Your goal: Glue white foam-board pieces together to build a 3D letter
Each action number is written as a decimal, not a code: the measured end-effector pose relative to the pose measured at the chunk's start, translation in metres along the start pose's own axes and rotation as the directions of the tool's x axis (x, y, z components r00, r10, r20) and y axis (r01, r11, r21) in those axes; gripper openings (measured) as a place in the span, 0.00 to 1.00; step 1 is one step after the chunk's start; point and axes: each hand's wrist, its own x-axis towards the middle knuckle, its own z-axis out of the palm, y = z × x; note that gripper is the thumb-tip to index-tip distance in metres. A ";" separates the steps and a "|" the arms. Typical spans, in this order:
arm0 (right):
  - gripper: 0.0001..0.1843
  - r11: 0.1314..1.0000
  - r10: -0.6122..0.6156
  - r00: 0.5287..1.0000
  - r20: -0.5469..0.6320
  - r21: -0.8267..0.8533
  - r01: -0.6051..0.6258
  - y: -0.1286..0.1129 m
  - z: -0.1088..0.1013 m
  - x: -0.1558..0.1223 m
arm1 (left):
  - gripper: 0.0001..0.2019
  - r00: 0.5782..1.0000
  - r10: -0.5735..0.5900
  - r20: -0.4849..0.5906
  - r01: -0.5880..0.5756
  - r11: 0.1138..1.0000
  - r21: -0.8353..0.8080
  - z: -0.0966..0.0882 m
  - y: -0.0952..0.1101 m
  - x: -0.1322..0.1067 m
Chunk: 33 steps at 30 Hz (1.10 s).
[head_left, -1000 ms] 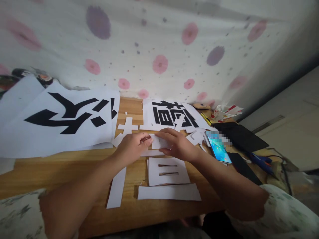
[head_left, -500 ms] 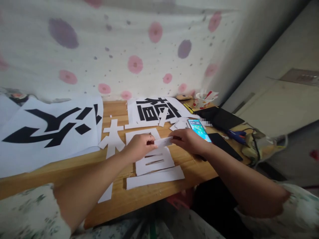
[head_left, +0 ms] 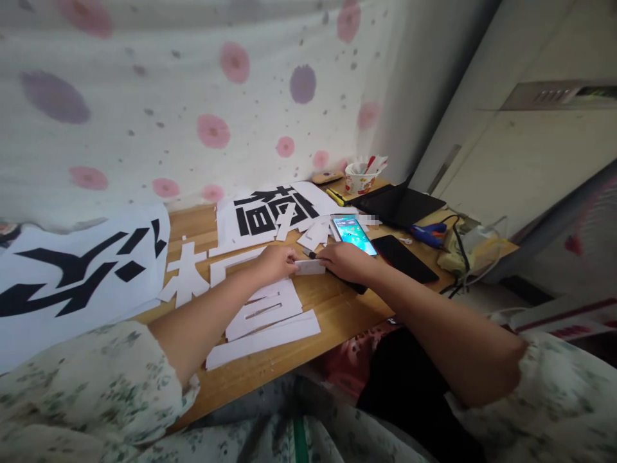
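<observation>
My left hand and my right hand both pinch a small white paper strip between them, just above the wooden table. Below the hands lie white cut-out paper shapes, one with two slots and a long strip under it. More cut pieces lie to the left. A dark thin object pokes out by my right thumb; I cannot name it.
A lit phone lies right of my hands, a dark phone beside it. Printed sheets with big black characters lie behind. A paper cup, black tablet, blue scissors and cables sit at the right.
The view has swung to the right. Both hands have lifted the small paper strip off the cut-outs and moved it slightly toward the phone.
</observation>
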 end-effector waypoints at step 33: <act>0.25 0.845 -0.371 0.723 -0.583 0.112 0.523 -0.046 -0.018 -0.022 | 0.24 0.966 0.159 0.205 0.170 0.214 -0.962 -0.029 -0.013 -0.090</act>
